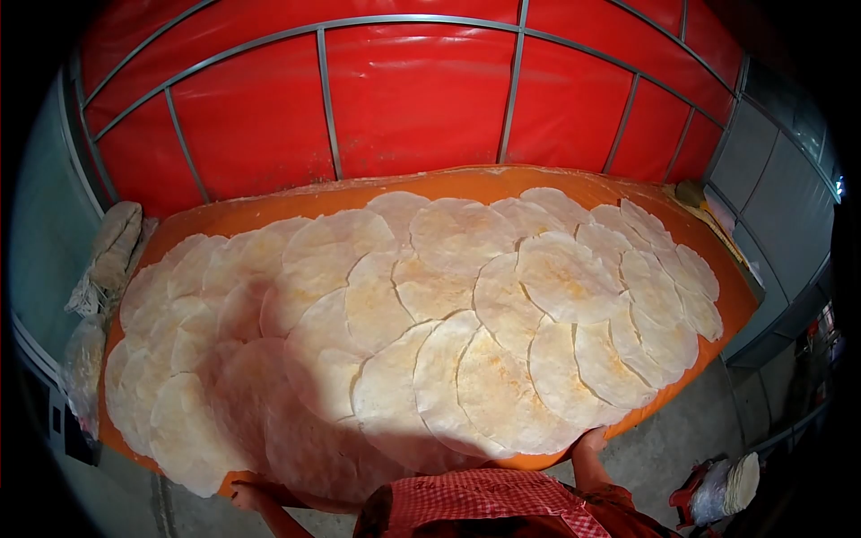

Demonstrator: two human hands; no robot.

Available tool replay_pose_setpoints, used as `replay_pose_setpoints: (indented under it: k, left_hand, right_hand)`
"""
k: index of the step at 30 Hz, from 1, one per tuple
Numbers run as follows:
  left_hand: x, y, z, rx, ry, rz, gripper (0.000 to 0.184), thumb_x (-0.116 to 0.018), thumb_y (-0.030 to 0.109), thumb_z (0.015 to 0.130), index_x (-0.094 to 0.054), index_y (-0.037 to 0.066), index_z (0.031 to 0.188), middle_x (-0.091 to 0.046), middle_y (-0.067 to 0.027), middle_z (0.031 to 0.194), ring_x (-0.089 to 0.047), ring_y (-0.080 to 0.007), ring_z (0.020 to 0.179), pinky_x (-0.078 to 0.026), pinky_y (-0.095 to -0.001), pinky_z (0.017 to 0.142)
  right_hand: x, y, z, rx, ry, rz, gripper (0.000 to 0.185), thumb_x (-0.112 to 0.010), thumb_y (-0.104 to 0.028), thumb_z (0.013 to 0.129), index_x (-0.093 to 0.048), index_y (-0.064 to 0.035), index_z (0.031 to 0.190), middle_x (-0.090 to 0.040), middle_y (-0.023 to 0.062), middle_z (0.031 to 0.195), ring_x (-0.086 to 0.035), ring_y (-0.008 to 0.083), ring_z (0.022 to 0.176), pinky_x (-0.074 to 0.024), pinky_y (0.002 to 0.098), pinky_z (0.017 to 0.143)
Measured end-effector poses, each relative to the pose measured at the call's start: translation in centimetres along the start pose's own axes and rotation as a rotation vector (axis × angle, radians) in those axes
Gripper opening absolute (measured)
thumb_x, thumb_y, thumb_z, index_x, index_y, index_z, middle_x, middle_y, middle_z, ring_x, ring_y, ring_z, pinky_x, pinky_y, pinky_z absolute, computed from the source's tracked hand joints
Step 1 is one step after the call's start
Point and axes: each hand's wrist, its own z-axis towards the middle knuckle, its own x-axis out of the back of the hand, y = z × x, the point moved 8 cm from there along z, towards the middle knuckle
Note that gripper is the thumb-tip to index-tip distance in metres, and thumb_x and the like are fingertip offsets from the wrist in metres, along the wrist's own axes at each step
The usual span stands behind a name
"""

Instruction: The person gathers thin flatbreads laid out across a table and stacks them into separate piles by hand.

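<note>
Many thin, round, pale sheets [430, 305] overlap across the orange-covered table [735, 296]. My left hand [247, 495] is at the table's front edge, low and left of centre, against the orange cover. Its fingers look curled at the edge, but what they grip is too small to make out. My right hand [590, 441] touches the front edge farther right, beside the lowest sheets, with its fingertips partly hidden there. A shadow falls over the sheets at the left and front.
A red sheet wall [417, 99] on a metal frame stands behind the table. At the left lie a cloth bundle [117, 247] and a plastic bag [82, 368]. A stack of round pieces in plastic [741, 482] stands at lower right. Grey panels [771, 206] rise at right.
</note>
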Motion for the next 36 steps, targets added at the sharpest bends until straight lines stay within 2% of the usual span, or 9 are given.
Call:
replay_pose_setpoints:
  k: [6, 12, 15, 18, 24, 27, 36]
  left_hand:
    - [1.5, 1.5, -2.1, 0.021, -0.019, -0.001, 0.053, -0.056, 0.045, 0.091, -0.056, -0.003, 0.113, -0.063, -0.0179, 0.106, -0.064, -0.0308, 0.090, -0.056, -0.0388, 0.077]
    - [2.6, 2.5, -3.4, 0.038, -0.110, -0.117, 0.051, -0.056, 0.042, 0.092, -0.054, -0.003, 0.115, -0.062, -0.0177, 0.106, -0.064, -0.0298, 0.090, -0.056, -0.0396, 0.078]
    - [2.6, 2.4, -3.5, 0.043, -0.093, -0.101, 0.050, -0.056, 0.042, 0.092, -0.055, -0.003, 0.114, -0.062, -0.0179, 0.106, -0.064, -0.0299, 0.090, -0.056, -0.0396, 0.077]
    - [2.0, 1.5, -2.4, 0.059, 0.016, -0.068, 0.057, -0.057, 0.048, 0.088, -0.063, -0.005, 0.108, -0.067, -0.0211, 0.102, -0.066, -0.0344, 0.085, -0.056, -0.0426, 0.076]
    - [0.8, 0.8, -1.7, 0.058, 0.020, -0.077, 0.062, -0.055, 0.053, 0.088, -0.059, -0.004, 0.113, -0.065, -0.0193, 0.103, -0.065, -0.0338, 0.087, -0.056, -0.0434, 0.076]
    - [1.7, 1.7, -2.7, 0.074, -0.032, -0.001, 0.052, -0.054, 0.044, 0.093, -0.052, -0.003, 0.116, -0.061, -0.0184, 0.108, -0.064, -0.0308, 0.090, -0.056, -0.0399, 0.077]
    - [1.7, 1.7, -2.6, 0.055, 0.006, -0.002, 0.053, -0.053, 0.044, 0.093, -0.053, -0.004, 0.115, -0.061, -0.0199, 0.108, -0.064, -0.0337, 0.092, -0.056, -0.0425, 0.076]
  right_hand:
    - [0.1, -0.2, -0.1, 0.020, 0.022, -0.006, 0.076, -0.051, -0.051, 0.086, -0.049, 0.0178, 0.118, -0.056, 0.0348, 0.116, -0.058, 0.0453, 0.104, -0.0461, 0.0476, 0.089]
    - [0.5, -0.5, -0.6, 0.011, 0.078, -0.058, 0.076, -0.049, -0.051, 0.086, -0.050, 0.0186, 0.117, -0.057, 0.0351, 0.114, -0.059, 0.0456, 0.102, -0.0465, 0.0481, 0.088]
    - [0.5, -0.7, -0.9, 0.006, 0.067, -0.046, 0.075, -0.048, -0.050, 0.085, -0.051, 0.0187, 0.116, -0.058, 0.0349, 0.114, -0.059, 0.0460, 0.101, -0.0469, 0.0488, 0.087]
    - [0.5, -0.6, -0.8, 0.015, 0.073, -0.040, 0.075, -0.047, -0.049, 0.085, -0.051, 0.0186, 0.116, -0.058, 0.0349, 0.113, -0.060, 0.0463, 0.101, -0.0470, 0.0492, 0.086]
    - [0.4, -0.6, -0.7, 0.019, 0.053, -0.006, 0.074, -0.049, -0.049, 0.085, -0.051, 0.0177, 0.117, -0.058, 0.0349, 0.114, -0.059, 0.0460, 0.101, -0.0470, 0.0491, 0.087]
    - [0.3, -0.4, -0.6, 0.010, 0.052, 0.007, 0.074, -0.050, -0.049, 0.085, -0.050, 0.0172, 0.118, -0.057, 0.0346, 0.115, -0.059, 0.0455, 0.102, -0.0467, 0.0487, 0.087]
    - [0.0, 0.3, 0.3, -0.024, 0.016, -0.005, 0.077, -0.052, -0.050, 0.088, -0.041, 0.0151, 0.127, -0.052, 0.0334, 0.124, -0.057, 0.0442, 0.107, -0.0460, 0.0479, 0.091]
